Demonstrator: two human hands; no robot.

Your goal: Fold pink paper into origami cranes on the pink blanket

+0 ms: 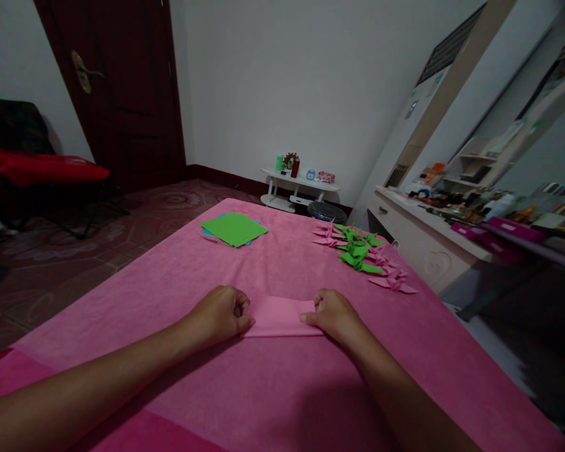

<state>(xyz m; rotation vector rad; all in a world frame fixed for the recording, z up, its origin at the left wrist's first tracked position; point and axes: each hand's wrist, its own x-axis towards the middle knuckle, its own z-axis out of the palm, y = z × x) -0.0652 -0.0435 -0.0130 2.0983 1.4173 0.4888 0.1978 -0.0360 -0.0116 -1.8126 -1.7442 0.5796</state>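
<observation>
A pink sheet of paper, folded into a rectangle, lies on the pink cloth between my hands. My left hand is closed at its left edge, thumb and curled fingers on the paper. On the opposite edge, my right hand pinches the paper with its thumb on top. Beyond them to the left is a stack of square paper, green on top with blue showing beneath. Several folded paper cranes, green and pink, sit together at the far right of the cloth.
The pink cloth covers a broad surface under my arms. A white dresser crowded with bottles and boxes stands along the right side. Against the back wall is a small white shelf stand. A red chair and dark door are at left.
</observation>
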